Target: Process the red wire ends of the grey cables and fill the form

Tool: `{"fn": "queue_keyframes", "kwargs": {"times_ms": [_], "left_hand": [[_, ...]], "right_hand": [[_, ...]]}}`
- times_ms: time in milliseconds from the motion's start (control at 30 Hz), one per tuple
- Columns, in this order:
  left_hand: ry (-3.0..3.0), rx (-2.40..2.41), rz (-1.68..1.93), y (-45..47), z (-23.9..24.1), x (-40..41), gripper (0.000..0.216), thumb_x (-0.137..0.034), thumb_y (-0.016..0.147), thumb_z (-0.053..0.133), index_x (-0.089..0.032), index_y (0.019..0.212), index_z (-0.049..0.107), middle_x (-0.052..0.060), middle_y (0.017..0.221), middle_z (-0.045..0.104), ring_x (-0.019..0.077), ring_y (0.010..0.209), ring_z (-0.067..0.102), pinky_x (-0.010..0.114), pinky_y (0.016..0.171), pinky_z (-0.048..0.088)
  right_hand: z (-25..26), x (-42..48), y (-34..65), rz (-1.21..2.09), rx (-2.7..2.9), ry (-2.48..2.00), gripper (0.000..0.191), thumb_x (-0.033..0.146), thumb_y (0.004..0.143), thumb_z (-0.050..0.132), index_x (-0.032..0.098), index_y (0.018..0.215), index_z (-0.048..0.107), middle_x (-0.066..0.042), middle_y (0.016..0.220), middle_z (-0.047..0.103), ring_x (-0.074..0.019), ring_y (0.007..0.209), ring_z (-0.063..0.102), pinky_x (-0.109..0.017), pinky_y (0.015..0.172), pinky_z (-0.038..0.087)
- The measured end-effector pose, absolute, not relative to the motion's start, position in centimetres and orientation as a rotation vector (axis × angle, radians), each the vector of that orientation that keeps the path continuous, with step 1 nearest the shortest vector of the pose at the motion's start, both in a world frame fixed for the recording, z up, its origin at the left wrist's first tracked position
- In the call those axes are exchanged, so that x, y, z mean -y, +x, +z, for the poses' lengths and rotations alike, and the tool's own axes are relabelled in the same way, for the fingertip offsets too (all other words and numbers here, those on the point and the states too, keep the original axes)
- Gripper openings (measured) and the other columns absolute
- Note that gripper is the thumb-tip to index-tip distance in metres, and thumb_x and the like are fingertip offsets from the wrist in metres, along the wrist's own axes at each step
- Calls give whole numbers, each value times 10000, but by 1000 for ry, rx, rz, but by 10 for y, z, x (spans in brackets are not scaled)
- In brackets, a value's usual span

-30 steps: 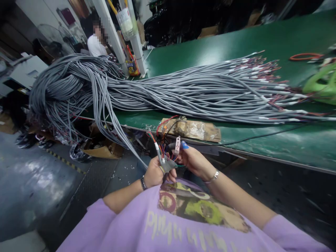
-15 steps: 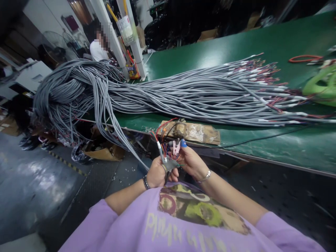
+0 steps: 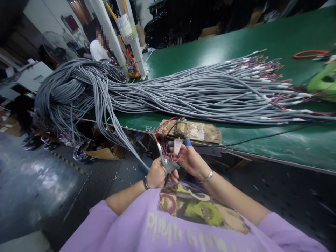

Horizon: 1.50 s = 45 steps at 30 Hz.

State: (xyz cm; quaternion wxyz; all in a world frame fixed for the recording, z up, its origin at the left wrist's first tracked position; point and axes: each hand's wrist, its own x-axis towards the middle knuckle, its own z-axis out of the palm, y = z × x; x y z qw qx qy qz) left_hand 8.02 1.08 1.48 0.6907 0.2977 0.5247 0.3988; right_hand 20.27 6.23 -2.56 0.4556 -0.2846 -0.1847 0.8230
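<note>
My left hand (image 3: pixel 156 174) is closed around a grey cable end (image 3: pixel 172 166) and its neighbours. Thin coloured wires (image 3: pixel 164 151) fan upward from there. A white-banded grey cable (image 3: pixel 160 150) rises just above the fist, red and green wires at its tip. To the right, my right hand (image 3: pixel 193 161) has its thumb raised, with a blue cover (image 3: pixel 188 142) on the tip. The thumb stands apart from the fingers beside a pink clip (image 3: pixel 177 146), which is blurred. Fingers of this hand lie behind or near the clip and wires, partly hidden.
A large bundle of grey cables (image 3: pixel 168 92) stretches along the green bench (image 3: pixel 265 147). At the bench edge sits a wooden board (image 3: pixel 202 132) with a black lead. A green basket (image 3: pixel 321 82) stands far right, a cardboard box (image 3: pixel 105 152) below left. Another person (image 3: pixel 97 49) is behind.
My right thumb has shifted slightly right, away from the pink clip, and the clip now looks blurred. My left hand keeps its hold on the cable. The view has shifted slightly.
</note>
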Motion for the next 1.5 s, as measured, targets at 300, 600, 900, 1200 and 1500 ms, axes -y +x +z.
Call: {"fn": "queue_keyframes", "kwargs": {"times_ms": [300,600,900,1200,1500], "left_hand": [[671,-1157,1020,81,6,-8,589,-621,453,819,-166,690,531,-12,452,617,112,313,540,157,297,331],[641,-1180,1035,85,10,-14,613,-619,414,827,-166,687,516,-15,438,604,108,304,524,152,293,300],[662,-1205,1003,84,5,-13,614,-632,415,815,-164,678,518,-10,433,597,104,300,521,152,297,292],[671,-1210,1000,83,7,-11,589,-606,430,821,-170,667,503,-13,428,595,103,288,513,150,288,275],[739,-1191,1038,76,1,-4,558,-632,509,794,-162,662,534,9,456,622,119,318,550,157,297,317]], "right_hand": [[-20,-60,204,1841,603,-863,277,455,670,758,192,729,692,2,663,637,-122,605,537,-244,581,446],[-20,-63,199,1914,562,-800,428,614,595,771,210,692,668,-15,632,653,-156,554,552,-295,543,467],[-21,-67,196,1926,455,-754,265,464,649,798,234,690,676,-3,642,670,-156,583,578,-288,592,496],[-28,-65,198,1964,468,-730,355,587,722,690,234,763,676,-9,717,678,-141,604,578,-258,562,471],[-23,-62,204,2007,469,-708,289,492,720,725,213,791,697,-13,743,686,-123,621,569,-232,552,440]]}}
